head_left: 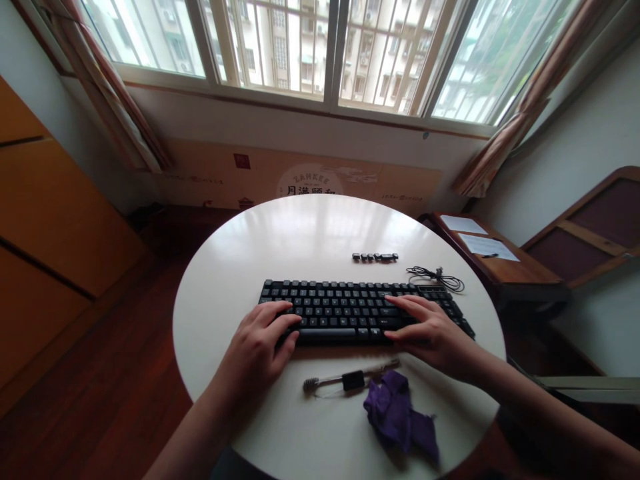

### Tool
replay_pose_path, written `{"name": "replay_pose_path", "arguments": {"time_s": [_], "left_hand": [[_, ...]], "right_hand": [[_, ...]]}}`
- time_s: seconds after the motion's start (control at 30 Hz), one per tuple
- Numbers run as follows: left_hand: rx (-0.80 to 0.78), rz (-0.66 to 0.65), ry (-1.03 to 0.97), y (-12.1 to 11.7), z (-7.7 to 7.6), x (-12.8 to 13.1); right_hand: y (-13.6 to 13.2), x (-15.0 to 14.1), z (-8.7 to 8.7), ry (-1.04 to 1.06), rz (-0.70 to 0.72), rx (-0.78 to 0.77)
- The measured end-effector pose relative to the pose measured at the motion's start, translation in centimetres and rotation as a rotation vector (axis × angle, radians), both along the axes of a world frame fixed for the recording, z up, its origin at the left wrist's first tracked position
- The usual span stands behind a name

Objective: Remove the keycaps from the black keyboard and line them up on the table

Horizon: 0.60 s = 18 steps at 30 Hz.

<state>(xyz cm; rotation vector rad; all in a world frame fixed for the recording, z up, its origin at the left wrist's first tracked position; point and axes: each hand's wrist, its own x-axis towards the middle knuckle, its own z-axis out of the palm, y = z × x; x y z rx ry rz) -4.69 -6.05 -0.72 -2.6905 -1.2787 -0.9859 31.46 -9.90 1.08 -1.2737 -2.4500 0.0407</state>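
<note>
A black computer keyboard [330, 312] lies flat across the white round table [215, 293]. My left hand [263, 340] rests over its left end, fingers spread on the keys and thumb by the front edge. On the right part of the keyboard is my right hand [430, 330], its fingers apart and touching the keys. In front of the keyboard lies a thin metal tool with a ribbed or bristled end [311, 385], and a small black block [353, 381] sits at its middle. A crumpled purple cloth [400, 413] is close by, nearer to me.
Several loose black keycaps [375, 257] stand in a row behind the keyboard. A coiled black cable [443, 279] lies at the table's right. Beyond are a wooden side table [530, 267] with papers [487, 247], an orange-brown cabinet [60, 213] and a barred window.
</note>
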Motion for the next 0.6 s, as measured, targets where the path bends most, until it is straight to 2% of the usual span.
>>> {"name": "replay_pose_path", "arguments": {"time_s": [0.07,0.13,0.23,0.3,0.43,0.5,0.6], "left_hand": [[-0.002,0.002,-0.003,0.0,0.0,0.0],[0.001,0.002,-0.006,0.1,-0.1,0.0],[0.015,0.001,-0.011,0.2,-0.1,0.0],[0.027,-0.002,-0.018,0.2,-0.1,-0.1],[0.049,-0.005,-0.036,0.2,-0.1,-0.3],[0.058,-0.008,-0.042,0.3,-0.2,-0.3],[0.063,-0.012,-0.053,0.3,-0.2,-0.4]], "right_hand": [[0.7,0.3,0.8,0.028,0.036,0.007],[2.6,0.3,2.0,0.088,0.04,0.047],[7.9,-0.1,3.7,0.125,0.004,0.136],[12.0,-0.7,4.1,0.083,-0.028,0.123],[18.3,-2.1,3.5,-0.031,-0.092,-0.031],[19.8,-2.6,3.0,-0.063,-0.103,-0.071],[20.5,-3.2,2.3,-0.09,-0.098,-0.115]]}}
